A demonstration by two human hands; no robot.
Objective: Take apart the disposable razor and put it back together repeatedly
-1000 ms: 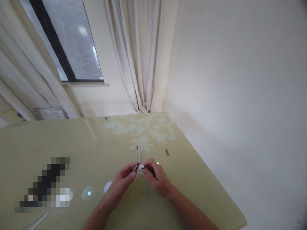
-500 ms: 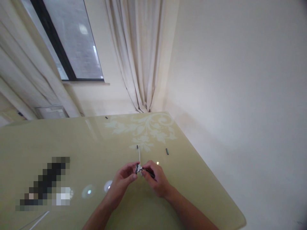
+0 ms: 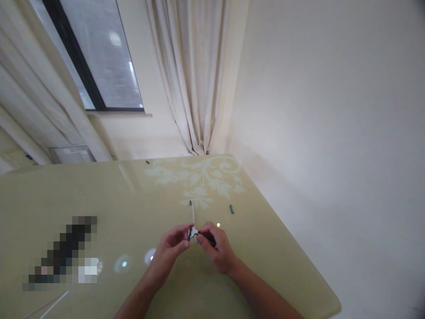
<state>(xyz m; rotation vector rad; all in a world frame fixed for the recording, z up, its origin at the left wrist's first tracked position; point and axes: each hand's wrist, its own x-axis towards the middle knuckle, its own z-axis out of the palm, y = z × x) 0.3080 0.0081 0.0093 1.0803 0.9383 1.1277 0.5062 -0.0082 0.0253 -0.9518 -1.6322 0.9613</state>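
Observation:
My left hand (image 3: 171, 250) is closed, with thumb and fingertips pinching a small dark bar (image 3: 189, 233). A whitish piece (image 3: 194, 231) sits against the bar, between my two hands. My right hand (image 3: 217, 248) is closed round a slim black handle (image 3: 210, 241), whose front end meets the whitish piece. Whether the parts are joined is too small to tell. Just beyond my fingers lies a thin white stick (image 3: 193, 214) with a dark end (image 3: 190, 202); its near end is hidden by the hands. To the right lies a small black piece with a green strip (image 3: 231, 209).
The glossy greenish table (image 3: 285, 274) has a pale floral pattern and a slanting right edge near the wall (image 3: 332, 133). A tiny dark piece (image 3: 148, 162) lies near the far edge. At left are a blurred-out dark area (image 3: 63, 252) and white cables (image 3: 55, 303).
The view has shifted very slightly. My hands keep nearly the same pose, with the same things between their fingers.

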